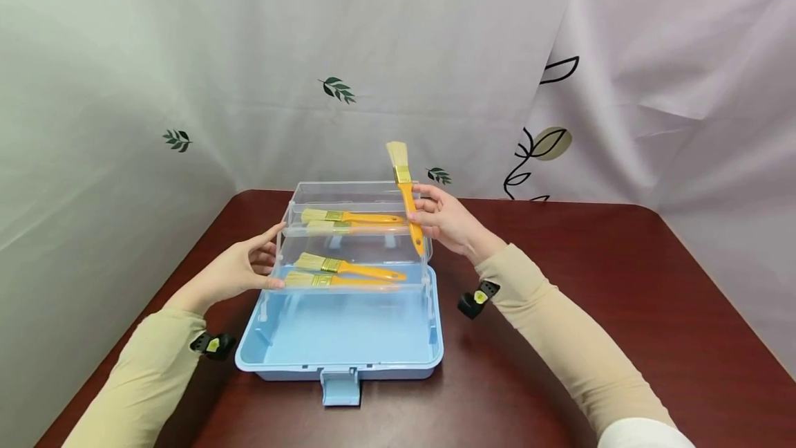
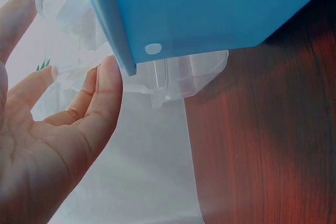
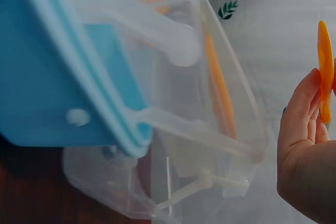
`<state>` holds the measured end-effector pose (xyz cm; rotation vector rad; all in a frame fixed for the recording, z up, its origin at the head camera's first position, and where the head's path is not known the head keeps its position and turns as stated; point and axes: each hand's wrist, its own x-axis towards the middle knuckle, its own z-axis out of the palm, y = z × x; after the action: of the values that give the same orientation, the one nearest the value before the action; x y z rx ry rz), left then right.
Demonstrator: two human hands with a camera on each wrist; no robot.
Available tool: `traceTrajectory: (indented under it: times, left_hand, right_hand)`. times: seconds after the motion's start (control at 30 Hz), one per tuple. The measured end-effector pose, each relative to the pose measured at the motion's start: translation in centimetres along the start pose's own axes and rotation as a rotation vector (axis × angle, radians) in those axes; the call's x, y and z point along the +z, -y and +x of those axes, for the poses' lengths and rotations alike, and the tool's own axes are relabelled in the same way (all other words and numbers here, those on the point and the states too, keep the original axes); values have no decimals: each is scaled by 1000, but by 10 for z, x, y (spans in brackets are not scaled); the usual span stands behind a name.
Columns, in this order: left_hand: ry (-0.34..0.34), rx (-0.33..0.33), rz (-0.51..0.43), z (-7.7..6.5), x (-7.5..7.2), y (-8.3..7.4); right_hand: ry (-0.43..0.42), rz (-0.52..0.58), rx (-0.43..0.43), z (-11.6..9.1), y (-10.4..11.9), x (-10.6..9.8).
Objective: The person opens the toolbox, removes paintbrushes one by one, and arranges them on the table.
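My right hand (image 1: 452, 221) holds a paintbrush (image 1: 401, 170) by its orange handle, pale bristles up, above the right end of clear trays. In the right wrist view, the same brush handle (image 3: 325, 51) stands upright in the fingers. My left hand (image 1: 233, 272) touches the left end of the trays, index finger at the upper tray (image 1: 348, 231) and thumb by the lower tray (image 1: 348, 290). More paintbrushes lie in both: an upper brush (image 1: 367, 218) and a lower brush (image 1: 367, 270). Below them is the open light blue toolbox (image 1: 348, 337).
The toolbox stands on a dark red wooden table (image 1: 560, 275), its blue latch (image 1: 340, 389) hanging at the front. A clear lid (image 1: 348, 192) stands raised behind the trays. A pale curtain (image 1: 373, 54) with leaf prints hangs behind and at both sides.
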<state>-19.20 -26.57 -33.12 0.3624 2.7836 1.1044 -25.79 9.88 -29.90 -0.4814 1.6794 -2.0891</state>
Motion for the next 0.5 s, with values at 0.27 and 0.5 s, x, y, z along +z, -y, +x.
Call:
traceTrajectory:
  times: [0.27,0.5]
  left_hand:
    - [-2,3,5,-1,0,-1]
    - [12,26,-5,-1,0,0]
  right_hand:
    - [23,-35,11,-24,-15,-13]
    - [-42,-14,45,-45,-34,-29]
